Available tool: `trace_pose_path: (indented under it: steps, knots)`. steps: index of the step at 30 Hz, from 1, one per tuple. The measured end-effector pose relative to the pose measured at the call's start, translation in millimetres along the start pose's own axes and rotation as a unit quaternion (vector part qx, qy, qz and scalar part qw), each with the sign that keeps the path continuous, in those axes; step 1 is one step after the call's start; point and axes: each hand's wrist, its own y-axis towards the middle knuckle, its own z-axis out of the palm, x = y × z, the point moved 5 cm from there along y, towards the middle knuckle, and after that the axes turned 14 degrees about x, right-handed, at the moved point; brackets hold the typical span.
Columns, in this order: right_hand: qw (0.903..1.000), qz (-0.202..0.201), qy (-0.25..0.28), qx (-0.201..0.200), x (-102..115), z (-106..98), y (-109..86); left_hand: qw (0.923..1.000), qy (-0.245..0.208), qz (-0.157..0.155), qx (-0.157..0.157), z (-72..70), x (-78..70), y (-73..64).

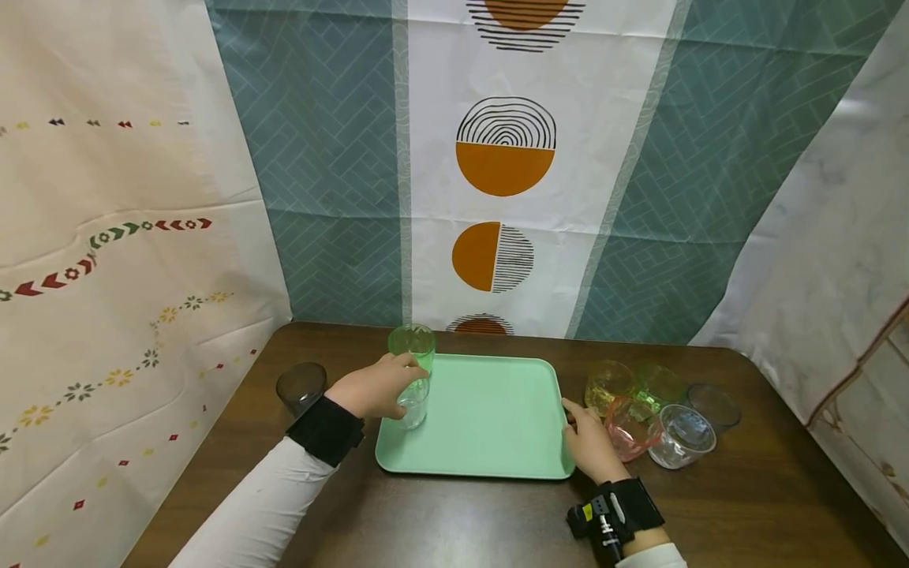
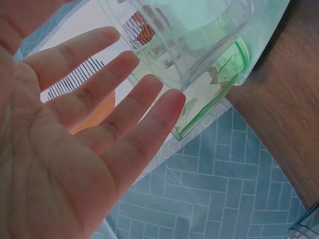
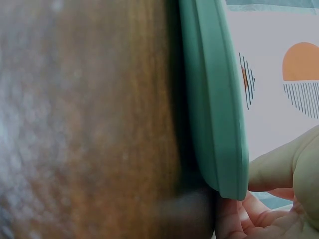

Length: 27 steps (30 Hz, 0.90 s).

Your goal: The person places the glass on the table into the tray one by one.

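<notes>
A light-green tray [image 1: 490, 426] lies on the brown table. At its left side stands a clear glass [image 1: 413, 412], with a green glass [image 1: 412, 339] just behind it. My left hand [image 1: 372, 388] is at the clear glass; in the left wrist view its fingers [image 2: 119, 122] are spread and nearly straight, the tips close to the glass wall. Whether they touch it I cannot tell. On the tray's right edge, my right hand [image 1: 592, 446] grips the rim. The right wrist view shows the thumb [image 3: 276, 167] over the rim and other fingers under it.
A dark grey glass [image 1: 301, 384] stands left of my left hand. Right of my right hand are a yellow glass [image 1: 606, 380], a yellow-green glass [image 1: 660, 380], a pink glass [image 1: 628, 434], a clear tumbler [image 1: 682, 442] and a grey glass [image 1: 716, 404], close together. Curtains [image 1: 497, 173] hang behind the table.
</notes>
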Motion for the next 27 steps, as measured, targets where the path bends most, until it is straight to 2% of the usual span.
trace_pose_path:
  steps: [6,16,27]
  knots:
    - [1.0,-0.001,0.001,0.006,0,-1,-0.9,1.0,0.002,0.002,-0.006,1.7,0.5,0.8]
    - [1.0,-0.002,-0.005,0.001,1,-2,-0.9,0.9998,0.011,0.006,-0.014,1.9,-2.0,-5.3]
    - [1.0,-0.003,-0.005,0.001,1,-1,-2.0,0.9999,0.0,0.001,-0.011,2.8,5.9,-10.6]
